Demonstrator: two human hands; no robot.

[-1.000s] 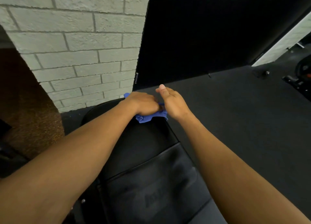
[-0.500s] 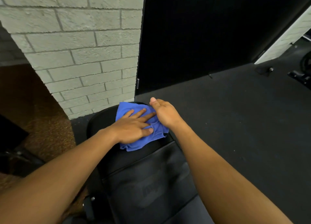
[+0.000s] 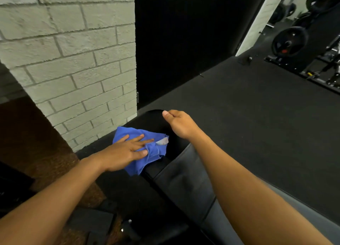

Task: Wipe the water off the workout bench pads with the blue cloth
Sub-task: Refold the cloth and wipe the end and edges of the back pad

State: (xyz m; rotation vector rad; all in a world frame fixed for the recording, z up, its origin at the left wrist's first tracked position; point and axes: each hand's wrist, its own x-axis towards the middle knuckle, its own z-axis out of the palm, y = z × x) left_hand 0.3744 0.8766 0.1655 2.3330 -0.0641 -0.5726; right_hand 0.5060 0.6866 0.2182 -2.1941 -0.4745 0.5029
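From the head camera, a black padded bench (image 3: 184,174) runs from the bottom of the picture up toward a rounded far end. It has a seam across it, with a darker pad beyond the seam and a greyer pad nearer the person. The bench stands on a dark rubber floor (image 3: 248,106). Behind it on the left is a pale painted brick wall (image 3: 73,60), and next to that a large black panel (image 3: 184,42). To the far left the ground is brown and rough (image 3: 36,143). At the upper right, well away from the bench, black weight plates (image 3: 289,42) hang on racks.

The blue cloth (image 3: 141,149) lies rumpled on the left side of the far pad, near its edge, with a small pale patch showing at its right corner. The left hand (image 3: 127,150) lies flat on the cloth, fingers straight and spread, thumb out to the side, pressing it onto the pad. The right hand (image 3: 181,124) is held above the far end of the bench, apart from the cloth, its fingers loosely curled with the thumb on top; it holds nothing.

Half a second ago the right hand was touching the cloth's right edge; it has since lifted away. The left hand, flat then too, has slid the cloth toward the pad's left edge. The view has also turned right, bringing the weight plates into sight.
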